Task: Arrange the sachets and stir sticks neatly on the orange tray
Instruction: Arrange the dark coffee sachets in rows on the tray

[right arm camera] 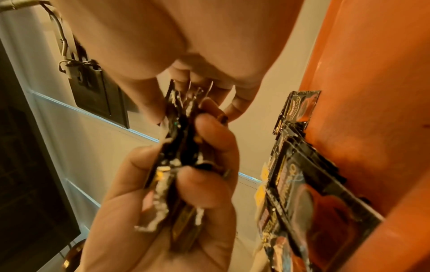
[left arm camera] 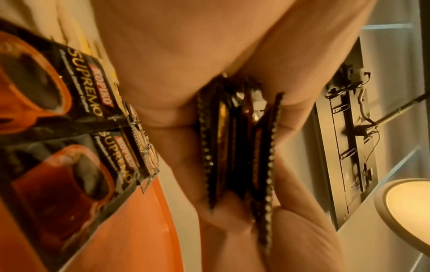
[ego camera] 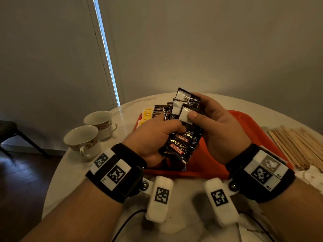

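Gripping a fanned bundle of black sachets [ego camera: 181, 130] above the orange tray [ego camera: 244, 126], the left hand [ego camera: 153, 142] clamped its lower end while the right hand [ego camera: 218, 126] pinched the top (thumb on a white panel). Stir sticks [ego camera: 297, 145] lay just right of the tray.

Grey wall [ego camera: 209, 41], bright window strip [ego camera: 104, 49], dark floor [ego camera: 22, 173]

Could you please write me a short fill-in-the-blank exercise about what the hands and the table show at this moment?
1. Both hands, left hand and right hand, hold a bunch of black coffee ____.
2. The tray under the hands is ____ in colour.
3. Two empty ____ stand to the left of the tray.
4. The wooden stir sticks lie ____ the tray, to its right.

Missing words: sachets; orange; cups; beside
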Available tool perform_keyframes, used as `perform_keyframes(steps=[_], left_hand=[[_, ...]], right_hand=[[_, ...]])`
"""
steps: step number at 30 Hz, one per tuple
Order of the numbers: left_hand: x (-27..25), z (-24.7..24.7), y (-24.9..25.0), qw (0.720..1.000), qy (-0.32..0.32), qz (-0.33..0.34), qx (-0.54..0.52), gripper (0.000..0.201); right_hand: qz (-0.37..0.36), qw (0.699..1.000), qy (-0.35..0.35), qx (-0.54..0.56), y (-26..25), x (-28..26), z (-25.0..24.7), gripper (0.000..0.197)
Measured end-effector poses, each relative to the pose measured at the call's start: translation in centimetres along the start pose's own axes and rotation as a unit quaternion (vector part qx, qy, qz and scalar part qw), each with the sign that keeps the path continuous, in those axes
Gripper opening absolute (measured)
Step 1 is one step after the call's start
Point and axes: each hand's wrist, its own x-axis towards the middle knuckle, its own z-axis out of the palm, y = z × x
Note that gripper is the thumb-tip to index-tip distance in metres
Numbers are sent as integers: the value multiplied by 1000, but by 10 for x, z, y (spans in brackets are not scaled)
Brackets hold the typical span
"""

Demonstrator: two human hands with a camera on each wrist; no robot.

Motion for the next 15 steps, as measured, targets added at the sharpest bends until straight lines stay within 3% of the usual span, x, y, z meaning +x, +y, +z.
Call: perform_keyframes(steps=[4, 11, 15], left_hand=[[-3, 6, -8, 998, -56, -7, 6, 64], [1, 3, -7, 996, -55, -47, -43, 68], [-1, 1, 2, 996, -17, -66, -60, 61]], right_hand=[[17, 999, 29, 22, 1, -2, 3, 54], [78, 996, 39, 35, -8, -4, 2, 42], [14, 990, 105, 90, -4, 3, -6, 27]])
